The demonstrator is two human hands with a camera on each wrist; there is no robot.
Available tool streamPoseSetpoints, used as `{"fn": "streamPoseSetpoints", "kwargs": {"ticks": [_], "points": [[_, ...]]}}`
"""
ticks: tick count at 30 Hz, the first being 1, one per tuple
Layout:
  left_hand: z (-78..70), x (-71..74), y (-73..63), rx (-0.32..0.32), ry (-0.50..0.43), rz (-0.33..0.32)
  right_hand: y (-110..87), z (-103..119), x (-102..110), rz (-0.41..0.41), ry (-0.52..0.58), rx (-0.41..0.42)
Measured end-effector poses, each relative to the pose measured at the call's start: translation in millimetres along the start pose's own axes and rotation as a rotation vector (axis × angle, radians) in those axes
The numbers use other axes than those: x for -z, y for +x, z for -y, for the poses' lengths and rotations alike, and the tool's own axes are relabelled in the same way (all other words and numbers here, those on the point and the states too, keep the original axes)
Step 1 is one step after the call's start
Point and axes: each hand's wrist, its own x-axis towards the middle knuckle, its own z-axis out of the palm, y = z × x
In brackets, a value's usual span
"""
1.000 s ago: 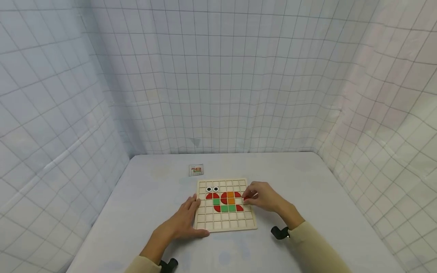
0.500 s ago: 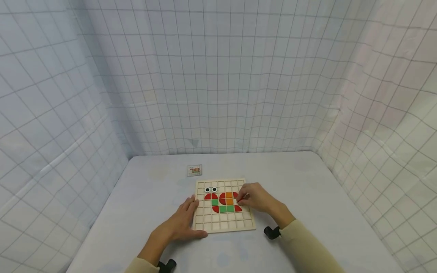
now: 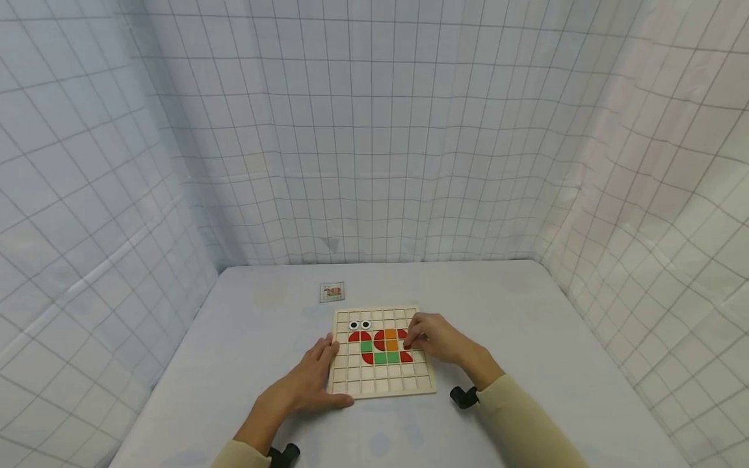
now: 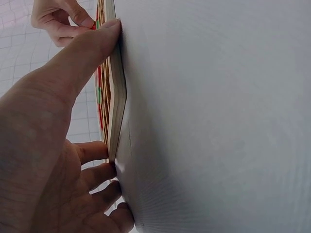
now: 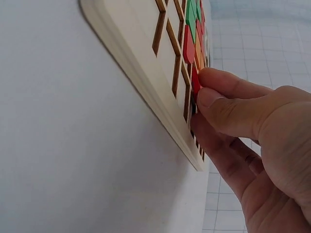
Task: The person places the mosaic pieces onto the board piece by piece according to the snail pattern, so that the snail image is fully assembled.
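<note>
A square wooden grid board (image 3: 382, 388) lies on the table, bearing red quarter-round, green square and orange square tiles plus two round eye tiles (image 3: 359, 325). My right hand (image 3: 435, 339) pinches a red tile (image 5: 195, 83) between thumb and index finger, low over the board's right side, beside the orange squares (image 3: 391, 340). Its other fingers come down near the board's edge. At the board's front left corner rests my left hand (image 3: 307, 383), the thumb (image 4: 109, 36) along the front edge and the spread fingers touching the left edge. Its palm faces the board's side in the left wrist view.
Behind the board lies a small picture card (image 3: 331, 292) showing a coloured grid design. White table cloth (image 3: 503, 305) surrounds the board. Grid-patterned white curtains (image 3: 363, 162) hang at the back and both sides. Each wrist carries a black camera mount (image 3: 464, 397).
My right hand has moved slightly left with the red tile, lowering it toward a cell beside the orange squares. My left hand stays at the board's corner. The whole view shifts a little.
</note>
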Motion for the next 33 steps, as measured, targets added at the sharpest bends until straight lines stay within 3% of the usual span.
{"fn": "streamPoseSetpoints", "kwargs": {"ticks": [15, 33], "points": [[1.6, -1.1, -1.2, 0.005, 0.008, -0.001, 11.3, 3.2, -9.0, -0.009, -0.017, -0.016], [0.2, 1.5, 1.1, 0.005, 0.014, 0.013, 9.8, 5.0, -10.5, -0.035, 0.001, -0.081]]}}
